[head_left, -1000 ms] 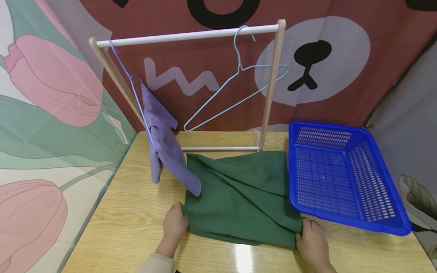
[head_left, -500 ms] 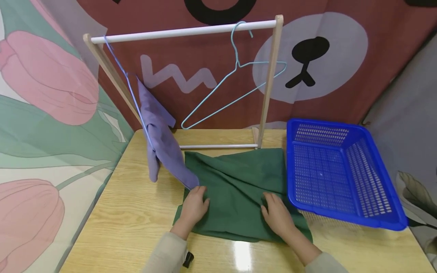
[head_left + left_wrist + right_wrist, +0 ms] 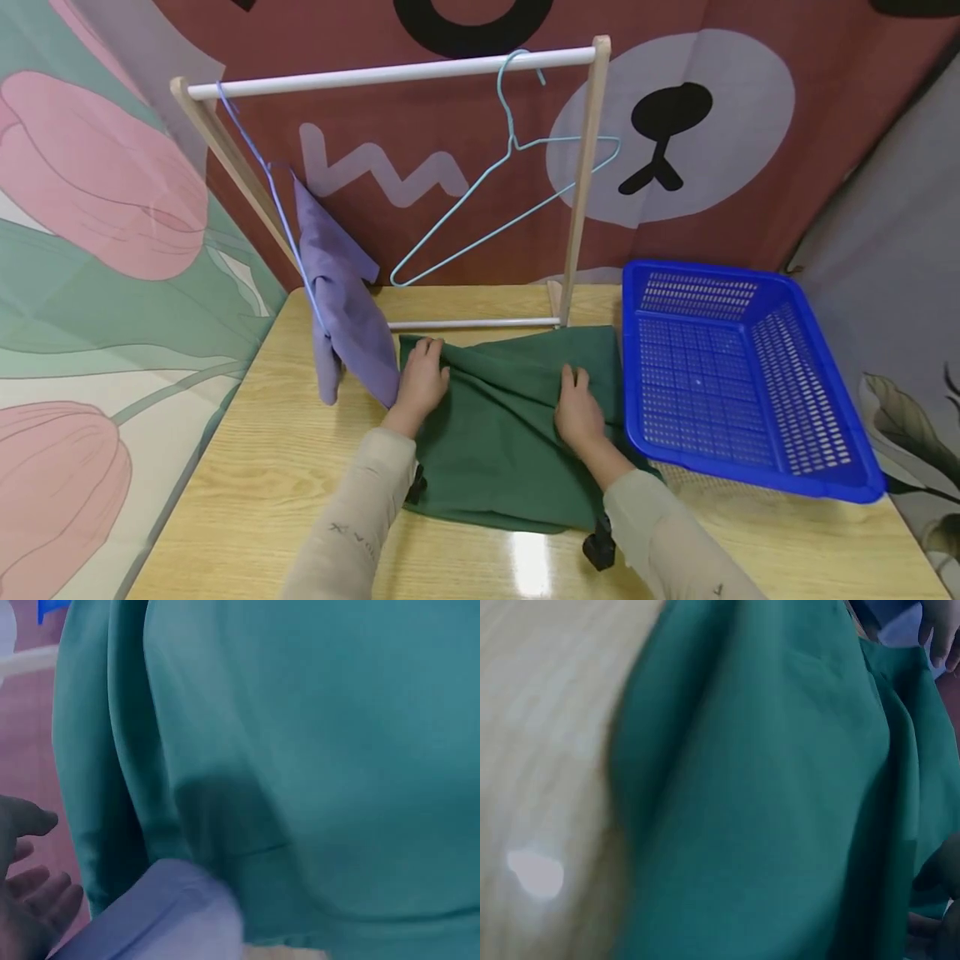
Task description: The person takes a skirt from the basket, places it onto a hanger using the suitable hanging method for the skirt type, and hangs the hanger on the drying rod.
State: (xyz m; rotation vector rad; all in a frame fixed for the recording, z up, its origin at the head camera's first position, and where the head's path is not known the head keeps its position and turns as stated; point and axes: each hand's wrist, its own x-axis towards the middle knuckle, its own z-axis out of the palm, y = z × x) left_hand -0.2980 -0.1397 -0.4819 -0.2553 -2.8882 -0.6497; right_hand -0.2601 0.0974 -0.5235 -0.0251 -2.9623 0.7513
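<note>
Green cloth [image 3: 487, 467] lies spread beneath the fingers of both hands: the left hand [image 3: 422, 382] is loosely bent, thumb apart, gripping nothing; the right hand [image 3: 581, 410] is relaxed, though I cannot tell whether it touches. Purple cloth [image 3: 348, 333] hangs beside the left wrist. Behind stands a rack [image 3: 375, 77]; rightward, a blue basket [image 3: 697, 383].

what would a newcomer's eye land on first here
Likely the bright blue basket, on the right of the table. Then the green cloth beside it, under the left hand and right hand. Behind stands a rack, with a purple garment at its left and a bare light-blue hanger near its right end.
</note>
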